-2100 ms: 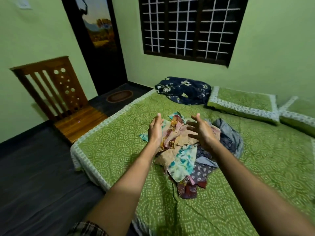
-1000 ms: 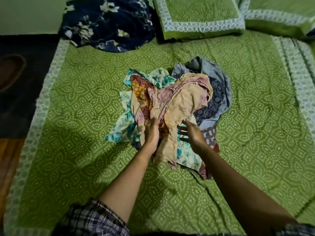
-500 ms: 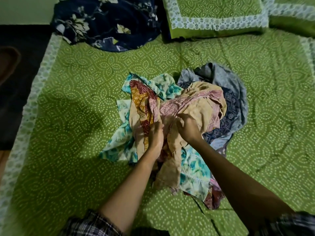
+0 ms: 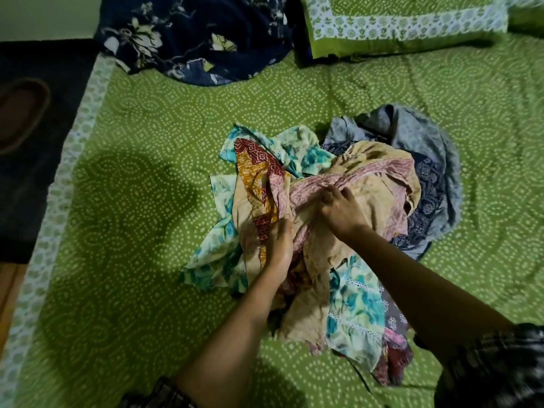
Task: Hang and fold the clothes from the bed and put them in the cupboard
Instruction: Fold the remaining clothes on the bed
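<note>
Both hands now dug into clothes pile (image 4: 353,304) on bed (image 4: 147,201): L hand (image 4: 279,242) grips beige cloth (image 4: 318,254); R hand (image 4: 338,207), open 1 sec ago, pinches pink fabric (image 4: 368,172).

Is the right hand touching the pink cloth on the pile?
Touching. Head view: the right hand pinches the pink cloth, bunching it atop the clothes pile.

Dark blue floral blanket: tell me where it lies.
Head view: the dark blue floral blanket lies at the far left corner of the green dotted bedspread, left of the green white-bordered pillow, beyond the heap of mixed clothes.
</note>
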Demonstrator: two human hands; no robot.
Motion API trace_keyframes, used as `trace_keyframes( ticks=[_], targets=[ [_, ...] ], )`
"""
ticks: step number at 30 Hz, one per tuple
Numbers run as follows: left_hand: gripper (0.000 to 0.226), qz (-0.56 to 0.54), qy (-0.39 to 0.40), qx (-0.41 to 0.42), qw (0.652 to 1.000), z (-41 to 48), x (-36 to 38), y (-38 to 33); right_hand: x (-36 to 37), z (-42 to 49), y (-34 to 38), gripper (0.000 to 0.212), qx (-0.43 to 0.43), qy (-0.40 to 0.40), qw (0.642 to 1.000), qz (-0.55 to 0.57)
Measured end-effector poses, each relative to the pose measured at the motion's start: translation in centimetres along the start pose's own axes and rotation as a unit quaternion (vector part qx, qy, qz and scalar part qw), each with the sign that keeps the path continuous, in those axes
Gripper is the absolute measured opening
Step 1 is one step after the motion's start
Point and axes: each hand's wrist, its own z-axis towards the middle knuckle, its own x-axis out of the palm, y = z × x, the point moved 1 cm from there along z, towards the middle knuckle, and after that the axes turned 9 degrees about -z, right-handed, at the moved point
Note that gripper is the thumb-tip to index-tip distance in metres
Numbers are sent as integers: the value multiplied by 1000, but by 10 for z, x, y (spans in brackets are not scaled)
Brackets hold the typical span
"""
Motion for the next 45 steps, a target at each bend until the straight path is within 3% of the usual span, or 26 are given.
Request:
trace_keyframes(
  ticks=[6,10,15,17,24,31,34,37,40,43,45],
  targets=[
    [41,50,7,45,998,-6,-4,2,-6,-20,7,50,12,-81,993,80],
    [45,150,51,99,982,-21,0,-4,-17,-40,13,29,1,-142,964,226],
    [41,107,65,112,986,-51,5,-21,-48,-66,18,23,15,-212,924,318],
    [30,96,59,166,980,-63,1,-29,-63,-81,17,23,27,-244,907,342],
    [27,74,69,332,938,-139,-5,-72,-115,-152,9,50,38,-267,905,328],
    [27,99,91,459,878,-234,-21,-124,-176,-222,7,18,101,-274,903,314],
    [35,96,75,544,830,-276,-27,-147,-190,-244,2,22,147,-294,901,284],
    [40,100,81,616,777,-322,-34,-174,-210,-271,-8,15,216,-333,839,371],
    [44,86,69,667,737,-345,-44,-197,-240,-296,-19,15,218,-386,779,444],
    [50,29,19,653,757,-359,-51,-222,-288,-331,-26,28,167,-482,715,478],
    [45,33,12,624,781,-369,-54,-234,-323,-356,-29,33,106,-528,693,479]
  ],
)
